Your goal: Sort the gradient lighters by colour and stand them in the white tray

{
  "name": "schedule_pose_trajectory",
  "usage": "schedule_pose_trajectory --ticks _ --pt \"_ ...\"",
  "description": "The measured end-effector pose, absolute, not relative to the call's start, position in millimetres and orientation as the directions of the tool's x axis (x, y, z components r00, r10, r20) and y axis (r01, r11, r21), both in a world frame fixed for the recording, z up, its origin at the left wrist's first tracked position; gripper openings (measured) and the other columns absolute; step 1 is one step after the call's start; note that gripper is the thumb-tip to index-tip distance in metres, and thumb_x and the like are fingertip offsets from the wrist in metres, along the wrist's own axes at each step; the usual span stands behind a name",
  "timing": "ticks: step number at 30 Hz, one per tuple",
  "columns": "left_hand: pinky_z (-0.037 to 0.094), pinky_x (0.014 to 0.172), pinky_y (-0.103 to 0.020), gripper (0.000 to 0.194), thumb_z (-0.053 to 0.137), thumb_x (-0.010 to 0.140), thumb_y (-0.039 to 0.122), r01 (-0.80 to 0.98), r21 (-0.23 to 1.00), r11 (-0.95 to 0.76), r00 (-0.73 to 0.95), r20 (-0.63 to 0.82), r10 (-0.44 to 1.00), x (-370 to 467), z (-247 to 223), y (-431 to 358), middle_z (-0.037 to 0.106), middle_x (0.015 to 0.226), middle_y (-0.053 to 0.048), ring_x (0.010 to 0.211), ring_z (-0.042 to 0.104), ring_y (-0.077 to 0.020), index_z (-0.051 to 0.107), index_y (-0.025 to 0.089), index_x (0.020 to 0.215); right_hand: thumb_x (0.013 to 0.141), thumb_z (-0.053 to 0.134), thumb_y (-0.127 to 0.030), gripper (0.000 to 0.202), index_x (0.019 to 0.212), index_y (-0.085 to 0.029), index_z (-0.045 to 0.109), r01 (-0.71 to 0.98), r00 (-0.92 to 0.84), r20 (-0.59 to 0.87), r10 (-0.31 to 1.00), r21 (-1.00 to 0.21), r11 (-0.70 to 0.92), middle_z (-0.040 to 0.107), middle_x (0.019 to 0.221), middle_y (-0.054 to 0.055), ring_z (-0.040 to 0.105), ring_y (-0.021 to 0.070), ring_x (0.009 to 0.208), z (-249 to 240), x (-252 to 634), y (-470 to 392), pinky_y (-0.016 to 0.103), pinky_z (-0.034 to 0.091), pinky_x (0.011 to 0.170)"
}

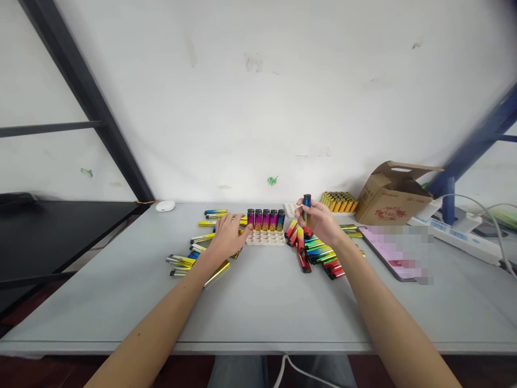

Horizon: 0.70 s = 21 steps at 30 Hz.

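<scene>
My right hand (321, 222) holds a blue-and-gold lighter (307, 201) upright between thumb and fingers, raised just right of a white tray (264, 241) with round holes. Along the tray's back stand several lighters (265, 219), mostly purple and yellow, with a blue one at the right end. At the tray's left end is my left hand (229, 235), fingers spread and thumb beside the nearest purple lighter; whether it touches is unclear. Loose yellow and silver lighters (181, 261) lie around and partly beneath it. Below my right hand is a pile of red, green and blue lighters (319, 250).
At the back right, a second tray bears packed gold lighters (339, 202) beside an open cardboard box (390, 196). A phone (393, 253) and a power strip (456, 237) lie to the right. A white earbud case (165, 206) sits back left. Another white tray (290, 209) shows behind.
</scene>
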State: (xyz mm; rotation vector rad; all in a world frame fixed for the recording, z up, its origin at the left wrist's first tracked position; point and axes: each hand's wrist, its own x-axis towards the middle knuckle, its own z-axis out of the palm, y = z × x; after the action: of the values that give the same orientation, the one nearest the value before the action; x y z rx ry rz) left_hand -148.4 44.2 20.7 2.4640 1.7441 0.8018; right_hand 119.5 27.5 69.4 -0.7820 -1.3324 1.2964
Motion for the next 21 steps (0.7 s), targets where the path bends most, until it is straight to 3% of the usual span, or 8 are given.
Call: schedule_pose_trajectory --ticks 4,7,11,16,21 --pt "0.036 0.101 -0.044 0.039 0.037 0.094 0.046 0.869 0.307 -0.388 0.253 0.399 0.882 -148 21 45 0.057 0.111 -0.011 0.117 0.048 -0.0276 0.055 0.02 0.116 0.068 0.065 -0.027 0.025 0.086 -0.023 0.05 -0.307 -0.249 0.194 0.949 -0.945 0.113 0.039 0.058 -0.008 0.027 0.0063 0.042 69 113 25 0.023 0.023 0.044" --pt "0.037 0.102 -0.042 0.039 0.037 0.094 0.046 0.852 0.333 -0.404 0.263 0.395 0.88 -149 19 47 0.056 0.112 -0.011 0.119 0.046 -0.0273 0.056 0.019 0.114 0.07 0.065 -0.026 0.027 0.088 -0.025 0.046 -0.311 -0.293 0.13 0.947 -0.95 0.034 0.029 0.055 -0.01 0.027 0.0073 0.042 69 109 22 0.022 0.021 0.043" --pt "0.036 0.104 -0.041 0.04 0.037 0.094 0.045 0.834 0.369 -0.409 0.264 0.383 0.885 -150 19 46 0.052 0.119 -0.012 0.124 0.042 -0.0271 0.055 0.018 0.115 0.075 0.062 -0.03 0.021 0.082 -0.024 0.043 -0.321 -0.423 0.062 0.904 -0.943 -0.085 0.037 0.06 -0.007 0.036 0.0086 0.047 69 108 20 0.022 0.027 0.044" --pt "0.037 0.103 -0.044 0.041 0.039 0.093 0.046 0.841 0.418 -0.342 0.207 0.335 0.919 -149 25 40 0.04 0.134 -0.014 0.128 0.04 -0.0296 0.051 0.02 0.123 0.078 0.065 -0.042 0.029 0.075 -0.021 0.046 -0.313 -0.41 0.036 0.912 -0.944 -0.103 0.047 0.075 -0.003 0.033 0.0059 0.049 67 109 24 0.02 0.014 0.038" --pt "0.036 0.104 -0.044 0.04 0.04 0.092 0.045 0.835 0.432 -0.34 0.2 0.338 0.92 -148 28 39 0.038 0.135 -0.015 0.134 0.035 -0.0301 0.05 0.021 0.123 0.078 0.066 -0.052 0.034 0.086 -0.021 0.055 -0.314 -0.252 0.117 0.96 -0.949 0.033 0.053 0.079 -0.001 0.049 0.0086 0.06 63 107 27 0.02 0.035 0.046"
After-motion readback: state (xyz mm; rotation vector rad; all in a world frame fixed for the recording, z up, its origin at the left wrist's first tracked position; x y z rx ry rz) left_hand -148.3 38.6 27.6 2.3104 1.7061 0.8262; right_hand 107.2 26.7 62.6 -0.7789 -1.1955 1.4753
